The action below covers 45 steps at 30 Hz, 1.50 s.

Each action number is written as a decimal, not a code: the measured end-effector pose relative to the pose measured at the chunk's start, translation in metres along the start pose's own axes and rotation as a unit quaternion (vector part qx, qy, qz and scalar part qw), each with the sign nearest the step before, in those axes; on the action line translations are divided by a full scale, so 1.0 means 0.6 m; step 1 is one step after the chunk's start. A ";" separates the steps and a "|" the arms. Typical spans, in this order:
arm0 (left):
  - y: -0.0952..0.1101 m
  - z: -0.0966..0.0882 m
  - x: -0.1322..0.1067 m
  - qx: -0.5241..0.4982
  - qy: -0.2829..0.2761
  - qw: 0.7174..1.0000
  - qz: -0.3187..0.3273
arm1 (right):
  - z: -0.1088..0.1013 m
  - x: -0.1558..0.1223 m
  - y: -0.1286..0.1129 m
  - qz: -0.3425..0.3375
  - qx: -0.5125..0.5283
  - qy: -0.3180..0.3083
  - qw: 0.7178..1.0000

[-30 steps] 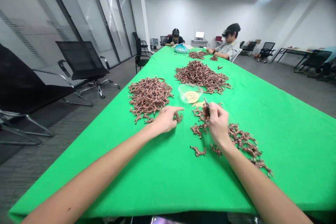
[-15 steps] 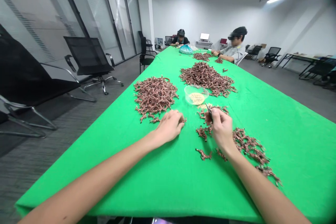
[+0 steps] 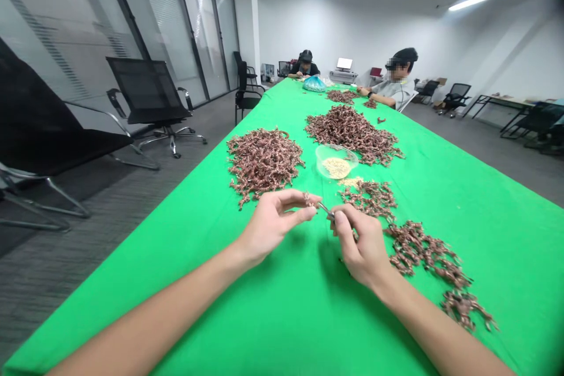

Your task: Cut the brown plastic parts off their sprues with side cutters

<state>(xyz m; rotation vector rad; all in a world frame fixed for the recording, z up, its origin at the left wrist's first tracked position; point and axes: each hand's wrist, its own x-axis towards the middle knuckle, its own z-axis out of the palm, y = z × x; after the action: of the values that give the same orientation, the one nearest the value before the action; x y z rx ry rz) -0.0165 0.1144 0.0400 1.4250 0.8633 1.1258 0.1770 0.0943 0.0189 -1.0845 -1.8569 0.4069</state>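
My left hand (image 3: 269, 224) is raised over the green table (image 3: 282, 317), its thumb and fingers pinched on a small brown piece (image 3: 309, 200). My right hand (image 3: 360, 242) is closed on thin metal tweezers (image 3: 325, 208) whose tip touches that piece. Both hands meet just in front of a clear bowl of pale grains (image 3: 336, 162). A pile of brown pieces (image 3: 264, 160) lies beyond my left hand. More loose brown pieces (image 3: 423, 249) trail along the cloth to the right of my right hand.
A larger brown heap (image 3: 353, 133) lies behind the bowl. Two other people (image 3: 393, 81) sit at the far end beside a blue bag (image 3: 314, 83) and a small heap. Black office chairs (image 3: 150, 100) stand along the glass wall on the left.
My left hand has lifted off the cloth with a brown piece pinched in it. My right hand has swung left, bringing the tweezers' tip to that piece.
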 end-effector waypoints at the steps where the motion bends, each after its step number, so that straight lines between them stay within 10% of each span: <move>1: 0.001 0.001 -0.001 -0.008 0.003 1.000 0.003 | 0.001 -0.001 -0.003 -0.007 -0.007 0.002 1.000; 45: 0.001 0.008 -0.008 0.021 0.065 0.997 0.035 | 0.006 -0.007 -0.003 0.019 0.086 0.038 0.995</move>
<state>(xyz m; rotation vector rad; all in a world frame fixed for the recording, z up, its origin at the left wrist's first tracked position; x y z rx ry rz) -0.0134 0.1085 0.0399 1.4381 0.9384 1.2721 0.1739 0.0901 0.0160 -1.0055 -1.7037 0.5304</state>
